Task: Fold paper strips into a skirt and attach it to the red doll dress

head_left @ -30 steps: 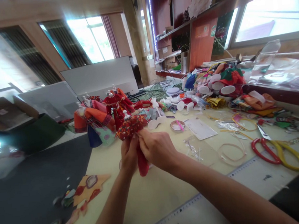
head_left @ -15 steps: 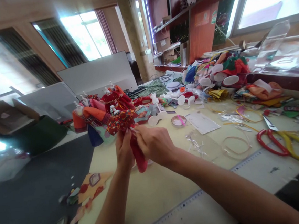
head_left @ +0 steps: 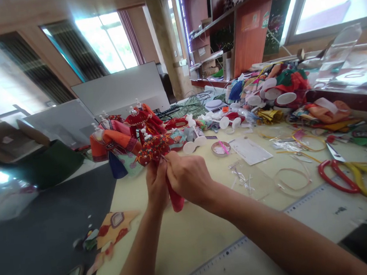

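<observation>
Above the table's near left part, my left hand is closed around a small doll in red patterned clothing. White bits stick up from the doll's top, and a plain red cloth part hangs below between my hands. My right hand is closed in a pinch against the doll's right side, just under the patterned cloth; whatever lies between its fingertips is too small to make out. Right behind stand several similar dressed dolls, among them an orange one and a red one.
Scissors with red and yellow handles lie at the right. A round dish sits beside a white card. A ruler lies in front, fabric scraps at the left edge. Cloth and white plastic stands pile up at the back.
Both hands and the doll have shifted slightly to the right in the picture, as has the table scene a little. My right hand still pinches at the doll's side.
</observation>
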